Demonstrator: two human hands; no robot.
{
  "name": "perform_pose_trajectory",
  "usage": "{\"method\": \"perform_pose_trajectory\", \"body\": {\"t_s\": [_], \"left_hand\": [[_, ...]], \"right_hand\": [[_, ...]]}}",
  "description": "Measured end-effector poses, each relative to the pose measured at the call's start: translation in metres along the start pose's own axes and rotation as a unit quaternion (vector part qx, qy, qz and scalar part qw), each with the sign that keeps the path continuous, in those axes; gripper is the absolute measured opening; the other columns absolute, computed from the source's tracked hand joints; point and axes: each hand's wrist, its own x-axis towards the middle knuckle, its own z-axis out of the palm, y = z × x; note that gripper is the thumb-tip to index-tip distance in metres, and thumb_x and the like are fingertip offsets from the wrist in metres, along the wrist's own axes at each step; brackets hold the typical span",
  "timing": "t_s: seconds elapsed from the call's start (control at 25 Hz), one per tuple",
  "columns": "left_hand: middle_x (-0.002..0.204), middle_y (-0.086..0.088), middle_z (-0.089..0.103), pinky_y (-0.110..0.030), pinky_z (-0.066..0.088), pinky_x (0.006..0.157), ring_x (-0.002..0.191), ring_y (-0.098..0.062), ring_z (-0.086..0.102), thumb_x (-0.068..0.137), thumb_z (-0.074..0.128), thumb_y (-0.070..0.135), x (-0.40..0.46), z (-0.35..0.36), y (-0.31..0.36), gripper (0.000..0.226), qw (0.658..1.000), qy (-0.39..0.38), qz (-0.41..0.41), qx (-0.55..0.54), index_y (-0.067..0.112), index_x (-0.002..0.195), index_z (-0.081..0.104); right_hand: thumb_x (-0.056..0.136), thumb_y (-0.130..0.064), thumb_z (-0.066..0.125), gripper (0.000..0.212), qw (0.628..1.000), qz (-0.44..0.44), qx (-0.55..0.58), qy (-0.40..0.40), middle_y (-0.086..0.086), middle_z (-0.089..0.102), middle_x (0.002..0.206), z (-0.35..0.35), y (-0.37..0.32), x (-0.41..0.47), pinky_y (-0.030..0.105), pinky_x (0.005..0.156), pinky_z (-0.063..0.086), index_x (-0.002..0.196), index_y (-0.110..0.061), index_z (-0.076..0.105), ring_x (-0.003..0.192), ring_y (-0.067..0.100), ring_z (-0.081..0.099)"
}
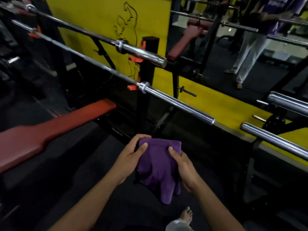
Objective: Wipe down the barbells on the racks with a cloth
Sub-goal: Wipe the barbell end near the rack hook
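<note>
Two hands [131, 154] [183, 167] gripping soft purple cloth [158, 165], chrome barbells [176, 104]

Both forearms reach forward, wrists level. The left hand [133, 151] pinches the purple cloth [157, 167] at its upper left corner, thumb on top; the right hand [180, 165] grips the cloth's right edge, fingers curled beneath.

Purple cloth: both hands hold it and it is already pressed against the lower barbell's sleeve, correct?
Not quite. Both the left hand and right hand do hold the purple cloth, but the head view shows it in the air, apart from the lower barbell, not pressed against its sleeve.
</note>
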Motion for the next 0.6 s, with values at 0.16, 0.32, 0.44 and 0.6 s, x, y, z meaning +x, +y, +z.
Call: {"method": "perform_pose_trajectory", "body": {"t_s": [0.16,0.32,0.44,0.6], "left_hand": [[0.118,0.009,0.068,-0.020,0.053,0.083,0.108,-0.006,0.065,0.104,0.053,0.032,-0.028,-0.053,0.002,0.020,0.999,0.014,0.010,-0.028,0.033,0.122,0.061],[0.119,0.005,0.066,-0.025,0.049,0.093,0.110,-0.008,0.064,0.101,0.059,0.025,-0.009,-0.087,0.004,0.026,0.997,0.044,0.062,0.010,0.036,0.124,0.062],[0.116,0.008,0.069,-0.036,0.053,0.098,0.107,-0.013,0.068,0.102,0.059,0.018,0.011,-0.105,0.004,0.027,0.996,0.065,0.066,0.014,0.034,0.122,0.065],[0.114,0.011,0.070,-0.027,0.053,0.096,0.107,-0.010,0.068,0.102,0.060,0.022,0.031,-0.128,0.002,0.024,0.995,0.036,0.062,0.074,0.035,0.122,0.066]], "right_hand": [[0.102,-0.049,0.046,0.039,0.996,-0.024,-0.085,-0.013,-0.008,0.074,0.118,0.056,-0.013,-0.009,0.030,0.098,0.052,0.124,-0.024,0.066,0.110,0.009,0.069],[0.103,-0.047,0.046,0.038,0.996,-0.051,-0.052,0.059,0.000,0.077,0.107,0.070,-0.036,-0.002,0.041,0.098,0.054,0.116,-0.019,0.068,0.102,0.019,0.072],[0.101,-0.047,0.052,0.034,0.988,-0.039,0.041,0.143,0.005,0.075,0.108,0.073,-0.050,0.020,0.043,0.100,0.052,0.115,-0.019,0.065,0.102,0.027,0.070],[0.092,-0.057,0.062,0.060,0.966,-0.019,0.145,0.215,0.005,0.072,0.119,0.076,-0.069,0.074,0.042,0.095,0.053,0.136,-0.016,0.059,0.108,0.027,0.067]]}}
